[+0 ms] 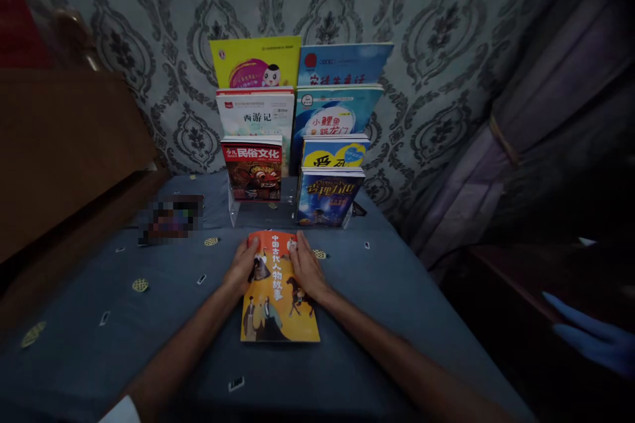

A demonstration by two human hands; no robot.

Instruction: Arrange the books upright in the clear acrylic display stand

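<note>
An orange and yellow book [280, 307] with white characters and painted figures lies face up in front of me, held at both sides near its top edge. My left hand [242, 266] grips its left side, thumb on the cover. On the right side, my right hand [307, 269] does the same. Just beyond stands a clear acrylic rack [262, 211] with books upright in two columns. Its front row shows a red-topped book with a mask [255, 172] on the left and a dark blue book [327, 198] on the right.
A pixelated dark item [171, 218] lies on the blue patterned cloth [163, 317] at the left. Patterned wallpaper rises behind the rack. A wooden headboard [64, 152] is at the far left, a tied curtain [486, 145] at the right, and a blue object [595, 334] at the right edge.
</note>
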